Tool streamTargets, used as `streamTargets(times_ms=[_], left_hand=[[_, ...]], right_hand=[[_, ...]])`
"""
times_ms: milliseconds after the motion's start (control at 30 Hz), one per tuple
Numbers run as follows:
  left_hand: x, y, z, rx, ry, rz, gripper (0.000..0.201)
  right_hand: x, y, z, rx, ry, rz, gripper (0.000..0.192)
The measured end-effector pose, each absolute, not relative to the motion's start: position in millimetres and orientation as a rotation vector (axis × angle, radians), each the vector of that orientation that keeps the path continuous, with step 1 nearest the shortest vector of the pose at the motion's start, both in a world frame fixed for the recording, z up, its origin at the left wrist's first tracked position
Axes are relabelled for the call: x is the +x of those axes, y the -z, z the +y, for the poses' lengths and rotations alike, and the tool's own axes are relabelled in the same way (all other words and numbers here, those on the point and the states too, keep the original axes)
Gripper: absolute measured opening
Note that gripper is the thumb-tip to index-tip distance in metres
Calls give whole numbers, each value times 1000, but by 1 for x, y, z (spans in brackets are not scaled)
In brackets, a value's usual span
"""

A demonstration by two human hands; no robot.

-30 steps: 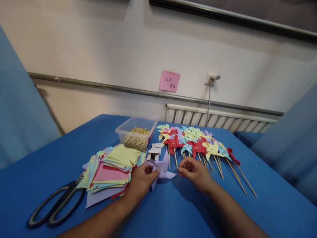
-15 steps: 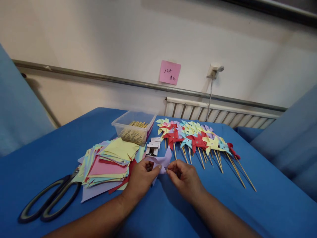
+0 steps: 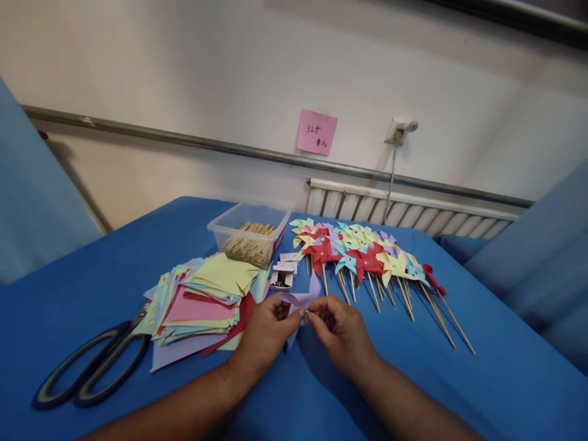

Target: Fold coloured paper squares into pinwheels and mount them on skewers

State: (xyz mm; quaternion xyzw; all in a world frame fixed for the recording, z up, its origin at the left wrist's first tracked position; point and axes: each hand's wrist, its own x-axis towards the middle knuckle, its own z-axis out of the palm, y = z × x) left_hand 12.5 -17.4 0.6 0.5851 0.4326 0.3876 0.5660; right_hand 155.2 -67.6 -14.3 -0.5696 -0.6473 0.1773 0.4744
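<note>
My left hand (image 3: pixel 265 334) and my right hand (image 3: pixel 340 334) meet over a lilac paper pinwheel piece (image 3: pixel 303 298) just above the blue table (image 3: pixel 459 392). Both pinch it between thumb and fingertips, and the paper's flaps fold up between them. To the left of my left hand lies a stack of coloured paper squares (image 3: pixel 206 300). Just beyond the hands sit small white packets (image 3: pixel 285 272).
Large black scissors (image 3: pixel 87 370) lie at the near left. A clear plastic box of wooden sticks (image 3: pixel 250 236) stands behind the paper stack. Several finished pinwheels on sticks (image 3: pixel 367 260) fan out to the right. A radiator and a pink note are on the wall behind.
My right hand has moved left from the table to the lilac paper and pinched it together with my left hand. The paper's flaps have folded inward.
</note>
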Motion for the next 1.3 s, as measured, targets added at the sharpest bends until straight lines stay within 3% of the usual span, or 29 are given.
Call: streamTargets(times_ms=[400, 1300], left_hand=[[10, 0, -18, 1351, -903, 997, 19], [9, -7, -26, 1608, -942, 1080, 12]], right_hand=[[154, 13, -68, -1417, -542, -1482, 10], [149, 2, -79, -1551, -289, -1663, 7]])
